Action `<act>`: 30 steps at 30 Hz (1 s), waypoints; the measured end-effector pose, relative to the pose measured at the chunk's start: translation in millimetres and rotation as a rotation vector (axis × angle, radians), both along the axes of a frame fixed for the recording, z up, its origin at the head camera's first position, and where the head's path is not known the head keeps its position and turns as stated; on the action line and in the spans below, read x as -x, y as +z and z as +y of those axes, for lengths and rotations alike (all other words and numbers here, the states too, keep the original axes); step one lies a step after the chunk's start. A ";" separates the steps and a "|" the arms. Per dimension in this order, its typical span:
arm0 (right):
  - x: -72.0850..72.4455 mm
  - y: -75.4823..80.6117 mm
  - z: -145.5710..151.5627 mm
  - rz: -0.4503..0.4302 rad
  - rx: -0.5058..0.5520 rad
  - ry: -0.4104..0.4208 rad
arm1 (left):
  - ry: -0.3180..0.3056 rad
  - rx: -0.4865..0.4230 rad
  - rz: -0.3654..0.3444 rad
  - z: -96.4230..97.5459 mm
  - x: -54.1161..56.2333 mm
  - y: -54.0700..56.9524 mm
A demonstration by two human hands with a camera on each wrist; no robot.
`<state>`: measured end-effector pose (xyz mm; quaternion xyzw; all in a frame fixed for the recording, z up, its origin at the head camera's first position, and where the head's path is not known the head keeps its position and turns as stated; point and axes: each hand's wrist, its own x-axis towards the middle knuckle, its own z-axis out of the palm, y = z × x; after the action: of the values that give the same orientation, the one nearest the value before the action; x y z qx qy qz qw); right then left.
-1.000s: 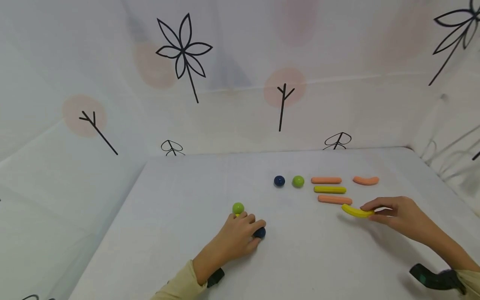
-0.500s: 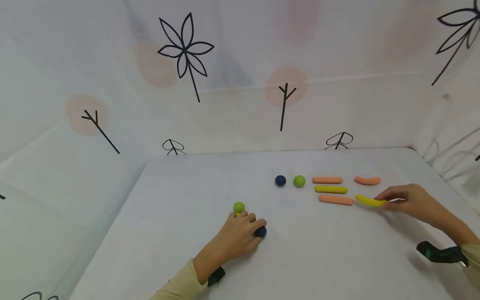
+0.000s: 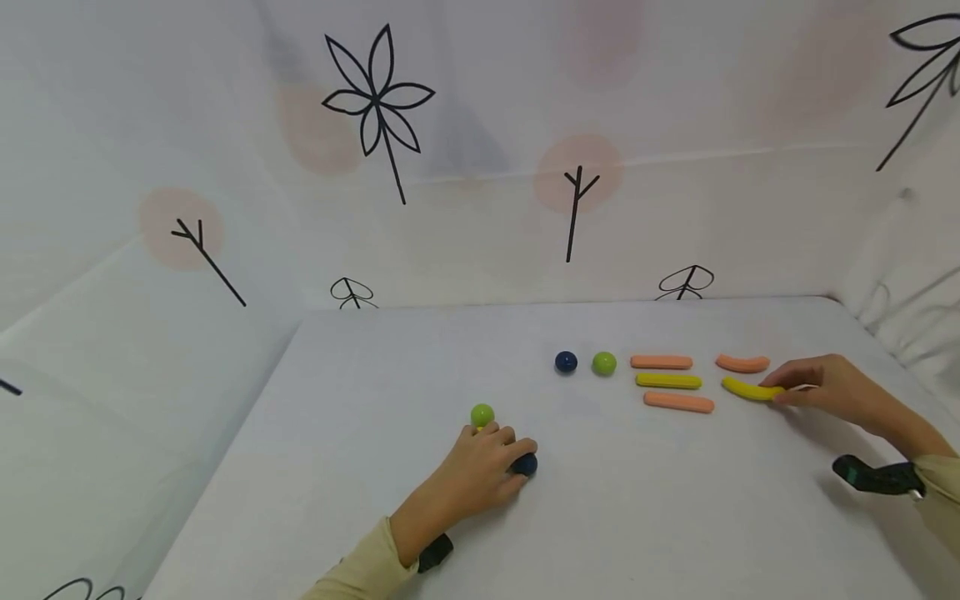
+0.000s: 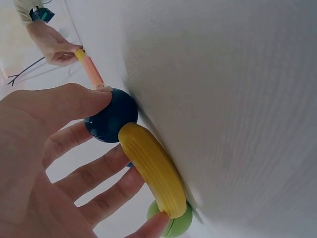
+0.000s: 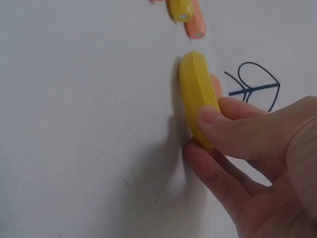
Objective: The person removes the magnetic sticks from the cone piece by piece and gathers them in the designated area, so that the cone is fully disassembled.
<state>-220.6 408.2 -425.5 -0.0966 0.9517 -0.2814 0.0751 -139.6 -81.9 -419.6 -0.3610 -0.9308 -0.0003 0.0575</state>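
Observation:
My left hand (image 3: 480, 471) rests low over the white table, its thumb and index finger pinching a dark blue ball (image 4: 111, 121). The fingers of that hand also lie along a curved, ridged yellow stick (image 4: 153, 168), which sits between the blue ball and a green ball (image 3: 482, 414). Over at the right, my right hand (image 3: 832, 392) pinches one end of another curved yellow stick (image 5: 195, 82) between thumb and fingers. This stick lies at or just above the tabletop, in front of a curved orange stick (image 3: 742, 364); whether it touches the table I cannot tell.
Left of the right hand lie two straight orange sticks (image 3: 678, 402) with a straight yellow stick (image 3: 668, 381) between them. Further left sit a green ball (image 3: 604, 363) and a dark blue ball (image 3: 566, 362). A patterned white cloth (image 3: 465, 242) hangs behind the table.
My right hand has moved right and away from me with the curved yellow stick, from near the front orange stick to below the curved orange one. The left hand stays on its things.

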 end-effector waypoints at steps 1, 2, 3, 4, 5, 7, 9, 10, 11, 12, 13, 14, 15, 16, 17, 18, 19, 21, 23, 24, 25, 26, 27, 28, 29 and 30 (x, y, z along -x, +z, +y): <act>1.0 -0.1 0.7 -0.007 -0.001 0.000 | 0.000 0.000 -0.001 0.1 0.0 0.0; 2.0 -0.3 1.3 -0.010 -0.005 -0.002 | -0.001 -0.002 -0.001 0.2 -0.1 0.2; 2.7 -0.6 2.0 -0.013 -0.006 -0.005 | -0.002 -0.004 -0.001 0.2 -0.2 0.3; 3.3 -1.0 2.8 -0.009 -0.011 -0.005 | -0.003 -0.006 0.000 0.2 -0.5 0.7; 3.7 -1.4 3.7 0.000 -0.014 0.003 | -0.004 -0.009 -0.001 0.2 -0.4 0.7; 4.2 -2.1 4.6 0.025 -0.021 0.013 | -0.006 -0.013 0.000 0.2 -0.3 0.6; 5.1 -3.1 5.0 0.052 -0.028 0.022 | -0.006 -0.017 -0.002 0.0 -0.2 0.5; 5.6 -3.5 4.7 0.062 -0.030 0.026 | -0.006 -0.020 -0.002 -0.1 -0.1 0.5; 6.0 -3.9 4.2 0.070 -0.031 0.024 | -0.006 -0.022 -0.001 -0.2 0.0 0.3; 6.3 -4.0 3.4 0.074 -0.032 0.019 | -0.006 -0.023 0.001 -0.3 0.0 0.3; 6.8 -4.2 2.8 0.077 -0.033 0.016 | -0.005 -0.024 0.001 -0.3 0.0 0.4; 7.0 -4.2 2.3 0.080 -0.036 0.013 | -0.005 -0.025 0.002 -0.4 0.0 0.6; 7.2 -4.3 1.8 0.082 -0.037 0.009 | -0.004 -0.025 0.003 -0.4 0.2 0.7; 6.9 -4.0 1.2 0.082 -0.038 0.008 | -0.004 -0.023 0.005 -0.3 0.2 0.7; 6.8 -3.9 1.1 0.082 -0.039 0.008 | -0.004 -0.022 0.006 -0.2 0.3 0.6; 6.6 -3.8 1.1 0.080 -0.035 0.011 | -0.005 -0.023 0.007 -0.1 0.4 0.6; 6.3 -3.9 1.0 0.082 -0.039 0.007 | -0.006 -0.023 0.009 -0.1 0.6 0.5; 6.1 -4.4 0.9 0.084 -0.047 -0.002 | -0.011 -0.023 0.013 -0.2 1.1 0.3; 6.0 -4.1 0.2 0.094 -0.064 -0.013 | -0.015 -0.027 0.014 -0.6 1.4 0.1; 5.7 -2.8 -0.6 0.097 -0.073 -0.019 | -0.018 -0.029 0.015 -1.0 1.5 0.2; 5.1 -1.3 -2.3 0.104 -0.086 -0.029 | -0.022 -0.031 0.017 -1.4 1.4 0.5; 4.8 0.5 -4.1 0.116 -0.097 -0.032 | -0.025 -0.037 0.018 -2.1 1.6 0.4; 4.0 2.7 -6.4 0.138 -0.108 -0.033 | -0.027 -0.041 0.012 -2.8 1.9 0.2; 2.8 5.5 -9.7 0.155 -0.114 -0.033 | -0.028 -0.049 0.008 -3.7 2.1 0.3; 1.9 8.7 -13.5 0.167 -0.120 -0.034 | -0.032 -0.056 0.006 -4.6 2.2 0.6; 0.7 11.9 -18.0 0.183 -0.124 -0.031 | -0.035 -0.063 0.002 -5.8 2.7 0.6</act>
<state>-221.3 390.2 -413.6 -0.1023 0.9716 -0.2130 -0.0109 -142.3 -87.7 -418.9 -0.3754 -0.9237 -0.0303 0.0698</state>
